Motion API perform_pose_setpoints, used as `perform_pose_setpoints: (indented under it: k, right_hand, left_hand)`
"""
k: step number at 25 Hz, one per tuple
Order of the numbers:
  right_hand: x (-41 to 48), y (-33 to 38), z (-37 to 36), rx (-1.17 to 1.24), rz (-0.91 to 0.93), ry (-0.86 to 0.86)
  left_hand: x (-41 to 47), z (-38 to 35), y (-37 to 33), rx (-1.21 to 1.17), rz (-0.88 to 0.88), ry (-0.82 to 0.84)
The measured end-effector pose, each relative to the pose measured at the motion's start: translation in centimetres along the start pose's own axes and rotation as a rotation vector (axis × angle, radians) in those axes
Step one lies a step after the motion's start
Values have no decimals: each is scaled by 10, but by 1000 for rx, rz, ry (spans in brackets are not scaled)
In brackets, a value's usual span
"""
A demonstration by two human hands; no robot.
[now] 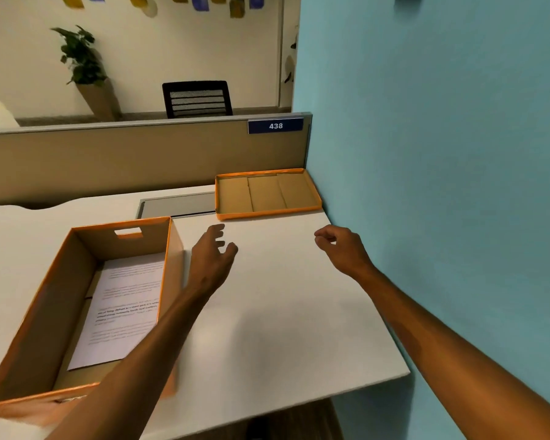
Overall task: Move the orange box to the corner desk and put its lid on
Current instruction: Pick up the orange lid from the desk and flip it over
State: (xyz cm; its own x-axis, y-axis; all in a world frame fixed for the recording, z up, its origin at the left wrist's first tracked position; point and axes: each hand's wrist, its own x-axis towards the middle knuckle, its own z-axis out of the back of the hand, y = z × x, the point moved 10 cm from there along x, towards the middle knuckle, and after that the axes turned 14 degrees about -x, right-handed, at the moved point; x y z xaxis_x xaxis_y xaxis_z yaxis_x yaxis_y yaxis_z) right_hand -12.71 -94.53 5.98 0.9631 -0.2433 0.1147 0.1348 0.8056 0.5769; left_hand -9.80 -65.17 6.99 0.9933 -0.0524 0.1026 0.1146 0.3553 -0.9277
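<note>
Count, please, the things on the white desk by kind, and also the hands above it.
Orange box, open: 1
Orange lid, lying upside down in the corner: 1
Printed paper, inside the box: 1
Hands, left hand and right hand, both empty: 2
Total: 5

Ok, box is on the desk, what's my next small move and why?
Probably reach both hands forward to the lid: it lies upside down in the far corner, while the orange box sits open with papers inside. Left hand and right hand are empty, already hovering short of it.
</note>
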Motion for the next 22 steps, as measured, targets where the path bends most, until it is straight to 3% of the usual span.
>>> perform_pose_setpoints:
  k: [5,14,18,22]
  right_hand:
    - [82,-21,-22,12,-79,25]
    - [226,-104,-90,139,-435,47]
    - [269,-138,-111,-27,-510,49]
    - [303,-155,-133,-240,-498,56]
  left_hand:
    - [81,-15,28,-65,87,-63]
    - [237,-58,115,-58,291,-76]
    - [273,-62,163,15,406,-102]
    - [293,-57,192,43,489,-258]
